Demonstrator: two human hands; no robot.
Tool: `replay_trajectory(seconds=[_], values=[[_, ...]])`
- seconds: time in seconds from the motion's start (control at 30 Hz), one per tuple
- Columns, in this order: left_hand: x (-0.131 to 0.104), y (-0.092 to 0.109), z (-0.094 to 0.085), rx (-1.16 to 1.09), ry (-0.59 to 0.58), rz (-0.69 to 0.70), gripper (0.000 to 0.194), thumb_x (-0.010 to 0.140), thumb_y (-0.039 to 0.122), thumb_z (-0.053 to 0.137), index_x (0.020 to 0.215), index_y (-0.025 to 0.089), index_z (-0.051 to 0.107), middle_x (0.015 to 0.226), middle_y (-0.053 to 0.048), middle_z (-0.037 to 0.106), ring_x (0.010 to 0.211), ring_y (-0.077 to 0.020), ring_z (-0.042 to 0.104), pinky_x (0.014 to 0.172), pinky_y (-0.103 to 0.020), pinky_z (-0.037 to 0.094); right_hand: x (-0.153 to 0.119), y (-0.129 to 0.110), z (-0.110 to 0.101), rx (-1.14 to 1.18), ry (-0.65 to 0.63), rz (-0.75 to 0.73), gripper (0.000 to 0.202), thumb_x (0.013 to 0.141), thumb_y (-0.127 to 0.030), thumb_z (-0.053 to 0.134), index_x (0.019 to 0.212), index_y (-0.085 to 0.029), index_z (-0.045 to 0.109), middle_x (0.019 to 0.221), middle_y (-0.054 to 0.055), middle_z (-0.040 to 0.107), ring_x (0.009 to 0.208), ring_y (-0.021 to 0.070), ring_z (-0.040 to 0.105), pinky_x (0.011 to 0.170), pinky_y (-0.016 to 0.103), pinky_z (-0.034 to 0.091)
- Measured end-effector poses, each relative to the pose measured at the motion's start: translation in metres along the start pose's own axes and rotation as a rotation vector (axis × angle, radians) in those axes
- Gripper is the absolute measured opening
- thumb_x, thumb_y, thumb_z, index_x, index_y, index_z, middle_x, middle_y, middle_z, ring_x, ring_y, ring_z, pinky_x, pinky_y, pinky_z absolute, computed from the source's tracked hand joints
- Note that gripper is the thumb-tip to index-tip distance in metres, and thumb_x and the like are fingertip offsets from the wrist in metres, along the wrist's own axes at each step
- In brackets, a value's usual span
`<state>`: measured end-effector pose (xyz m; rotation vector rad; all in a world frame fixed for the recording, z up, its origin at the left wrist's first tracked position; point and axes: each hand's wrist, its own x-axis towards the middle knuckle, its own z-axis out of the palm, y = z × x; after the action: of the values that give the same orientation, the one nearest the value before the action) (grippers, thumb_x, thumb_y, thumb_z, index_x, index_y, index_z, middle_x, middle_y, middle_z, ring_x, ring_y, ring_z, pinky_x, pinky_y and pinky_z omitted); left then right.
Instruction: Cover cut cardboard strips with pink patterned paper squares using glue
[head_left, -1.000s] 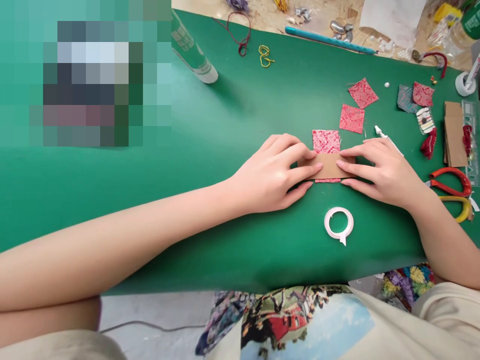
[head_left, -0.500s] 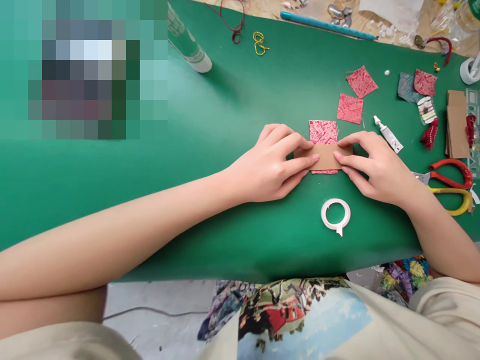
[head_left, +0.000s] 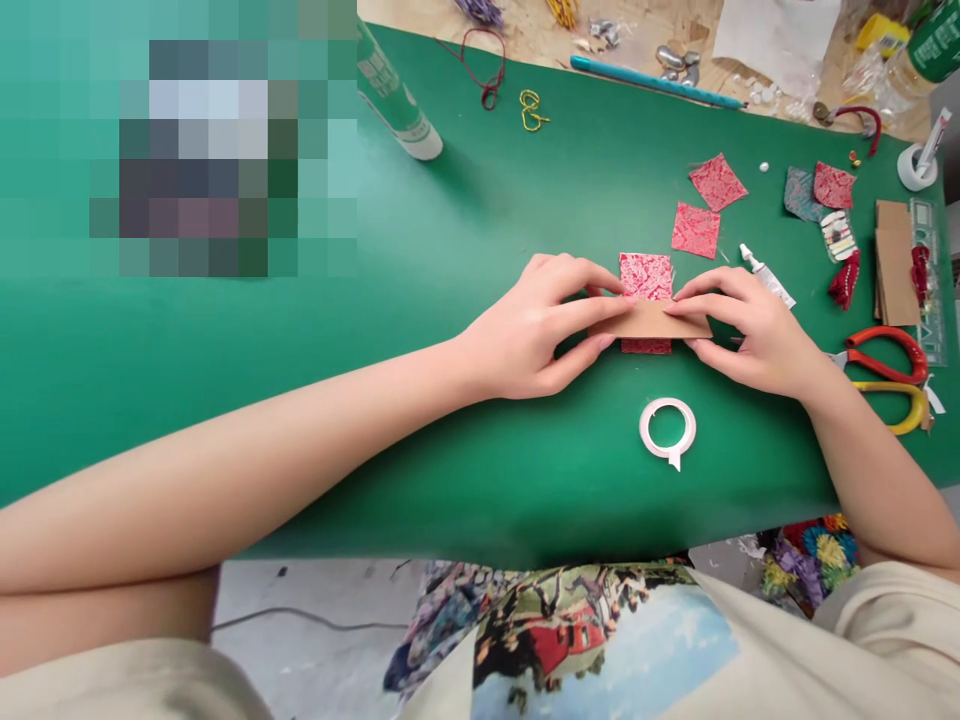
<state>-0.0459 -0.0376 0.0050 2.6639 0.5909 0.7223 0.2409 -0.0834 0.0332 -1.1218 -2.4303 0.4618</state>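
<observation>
A brown cardboard strip (head_left: 646, 320) lies crosswise over a red patterned fabric square (head_left: 645, 275), which shows above and below it. My left hand (head_left: 551, 325) holds the strip's left end between thumb and fingers. At the other end, my right hand (head_left: 757, 330) grips it the same way. The strip's lower edge looks slightly raised, with a shadow on the fabric beneath. Nearer the table's front edge lies a white tape roll (head_left: 667, 433). Two more red squares (head_left: 696, 230) rest just beyond my right hand, and a white glue tube (head_left: 766, 276) is partly behind it.
Red-and-yellow scissors (head_left: 889, 355), cardboard pieces (head_left: 894, 262) and a dark red tassel (head_left: 845, 280) lie at the right. Farther back are a teal pencil (head_left: 656, 82), a yellow cord (head_left: 531, 110) and a green-and-white bottle (head_left: 405, 110) on the green table (head_left: 480, 480).
The cardboard strip has tilted a little, its lower edge lifting off the fabric. My fingers have shifted to its edges and ends. The view has moved slightly.
</observation>
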Motion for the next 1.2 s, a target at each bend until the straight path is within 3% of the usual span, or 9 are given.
replay_trajectory(seconds=[0.2,0.33,0.47,0.63,0.73,0.93,1.03,1.2], values=[[-0.002,0.002,0.004,0.055,0.046,0.112,0.029,0.098,0.024,0.057,0.122,0.022,0.073,0.118,-0.013,0.074,0.1,-0.0269,0.063,0.087,-0.047,0.047,-0.003,-0.004,-0.005,-0.049,-0.062,0.001,0.032,0.095,-0.03,0.064,0.124,-0.025,0.073,0.124,0.013,0.069,0.115,0.0303,0.064,0.102,0.052,0.048],[-0.002,0.002,0.001,0.024,-0.033,0.055,0.029,0.099,0.026,0.057,0.123,0.026,0.074,0.125,-0.014,0.072,0.107,-0.0285,0.06,0.094,-0.051,0.045,-0.003,-0.011,-0.006,-0.195,-0.076,-0.069,0.029,0.101,-0.03,0.057,0.122,-0.02,0.075,0.124,0.017,0.068,0.112,0.0319,0.064,0.097,0.055,0.047],[0.002,0.003,-0.007,0.065,-0.145,0.075,0.032,0.101,0.028,0.053,0.126,0.026,0.072,0.134,-0.013,0.069,0.111,-0.0296,0.059,0.095,-0.053,0.047,0.001,-0.022,-0.005,-0.267,-0.126,-0.038,0.027,0.099,-0.027,0.058,0.12,-0.02,0.074,0.132,0.018,0.066,0.117,0.0343,0.06,0.097,0.058,0.046],[0.002,0.002,-0.006,0.111,-0.136,0.099,0.033,0.102,0.028,0.049,0.125,0.025,0.073,0.135,-0.014,0.067,0.111,-0.0297,0.059,0.092,-0.051,0.05,0.003,-0.03,-0.006,-0.294,-0.163,-0.032,0.026,0.099,-0.027,0.056,0.116,-0.019,0.074,0.138,0.02,0.063,0.119,0.0356,0.059,0.098,0.058,0.047],[-0.001,-0.002,-0.003,0.071,-0.114,0.086,0.033,0.102,0.028,0.05,0.127,0.027,0.072,0.134,-0.014,0.068,0.109,-0.0282,0.061,0.093,-0.05,0.051,-0.002,-0.026,-0.002,-0.282,-0.125,-0.004,0.028,0.101,-0.026,0.054,0.121,-0.022,0.073,0.135,0.018,0.064,0.118,0.0335,0.06,0.097,0.057,0.051],[-0.002,-0.01,-0.003,0.115,-0.059,0.212,0.032,0.099,0.029,0.058,0.129,0.026,0.071,0.127,-0.01,0.075,0.094,-0.0239,0.064,0.087,-0.045,0.055,-0.01,-0.011,0.006,-0.325,-0.024,-0.067,0.029,0.104,-0.028,0.051,0.124,-0.027,0.072,0.121,0.011,0.074,0.107,0.0246,0.067,0.108,0.059,0.052],[0.0,-0.011,-0.004,0.111,-0.02,0.215,0.031,0.099,0.028,0.058,0.127,0.023,0.071,0.125,-0.012,0.076,0.092,-0.0222,0.066,0.085,-0.042,0.056,-0.009,-0.008,0.003,-0.354,-0.01,-0.122,0.029,0.104,-0.028,0.051,0.125,-0.024,0.071,0.122,0.01,0.077,0.101,0.0221,0.071,0.11,0.057,0.053],[0.001,-0.014,-0.003,0.088,-0.028,0.165,0.031,0.102,0.03,0.05,0.125,0.021,0.07,0.112,-0.013,0.077,0.094,-0.0223,0.07,0.086,-0.042,0.055,-0.007,-0.008,0.001,-0.363,0.034,-0.137,0.031,0.106,-0.023,0.046,0.126,-0.021,0.07,0.121,0.01,0.079,0.107,0.0221,0.075,0.107,0.05,0.058]])
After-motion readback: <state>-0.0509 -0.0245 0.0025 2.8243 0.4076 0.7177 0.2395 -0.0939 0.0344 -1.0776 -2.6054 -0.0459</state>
